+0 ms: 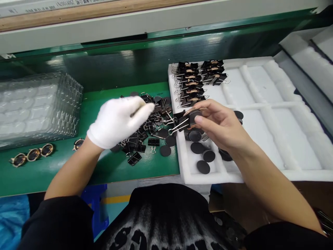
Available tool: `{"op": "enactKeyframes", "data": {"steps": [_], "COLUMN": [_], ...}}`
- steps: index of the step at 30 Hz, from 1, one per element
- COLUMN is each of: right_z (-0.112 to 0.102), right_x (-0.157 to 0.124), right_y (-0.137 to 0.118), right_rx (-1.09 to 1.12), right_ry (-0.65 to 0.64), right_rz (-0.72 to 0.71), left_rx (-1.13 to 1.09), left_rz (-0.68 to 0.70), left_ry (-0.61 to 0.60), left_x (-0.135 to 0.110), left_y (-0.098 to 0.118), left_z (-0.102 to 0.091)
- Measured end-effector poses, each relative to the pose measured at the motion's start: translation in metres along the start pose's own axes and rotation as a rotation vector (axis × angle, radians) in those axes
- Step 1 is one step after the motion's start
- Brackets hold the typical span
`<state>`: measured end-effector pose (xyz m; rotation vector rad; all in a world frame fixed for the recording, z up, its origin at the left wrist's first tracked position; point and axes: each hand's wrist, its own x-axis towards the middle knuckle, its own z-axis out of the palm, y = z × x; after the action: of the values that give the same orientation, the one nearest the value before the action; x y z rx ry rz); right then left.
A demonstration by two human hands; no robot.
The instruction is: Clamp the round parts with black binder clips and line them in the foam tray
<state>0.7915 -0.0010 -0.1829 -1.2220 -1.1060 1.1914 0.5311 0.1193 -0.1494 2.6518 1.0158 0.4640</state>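
Observation:
My right hand (221, 125), bare, pinches a black binder clip (186, 121) clamped on a round copper-edged part, its wire handles pointing left. My left hand (118, 119) wears a white glove and hovers blurred over a heap of loose black binder clips (145, 135) on the green table, fingers curled together; what they hold is hidden. Black round discs (201, 156) lie in the near corner of a white foam tray (260, 104). Several clipped assemblies (195, 83) are lined up at the tray's far left corner.
A stack of clear plastic blister trays (39, 107) stands at the left. Three gold-rimmed round parts (32, 154) lie in front of it, another one (78, 143) beside my left wrist. More white foam trays (312, 59) sit at the far right. A conveyor frame runs along the back.

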Motion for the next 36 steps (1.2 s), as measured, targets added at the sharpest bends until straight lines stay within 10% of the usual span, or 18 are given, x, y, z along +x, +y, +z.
{"op": "enactKeyframes", "data": {"steps": [6, 11, 16, 27, 32, 36], "right_z": [0.002, 0.007, 0.010, 0.019, 0.021, 0.017], "right_x": [0.005, 0.010, 0.010, -0.002, -0.007, -0.006], "right_y": [0.000, 0.003, 0.006, 0.017, 0.016, 0.007], "right_rx": [0.455, 0.610, 0.614, 0.160, 0.048, -0.160], "right_ry": [0.173, 0.195, 0.064, -0.153, -0.179, -0.293], "right_rz": [0.184, 0.336, 0.477, 0.073, -0.028, -0.189], "left_rx": [0.307, 0.423, 0.542, -0.035, 0.005, -0.001], "left_rz": [0.094, 0.405, 0.418, 0.015, 0.432, 0.269], "left_ry": [-0.151, -0.303, -0.255, 0.258, -0.013, -0.150], "left_x": [0.006, -0.001, -0.006, -0.008, -0.007, -0.004], "left_y": [-0.027, -0.001, 0.015, 0.025, 0.021, 0.012], "left_z": [-0.006, 0.014, 0.043, 0.033, 0.031, 0.023]}}
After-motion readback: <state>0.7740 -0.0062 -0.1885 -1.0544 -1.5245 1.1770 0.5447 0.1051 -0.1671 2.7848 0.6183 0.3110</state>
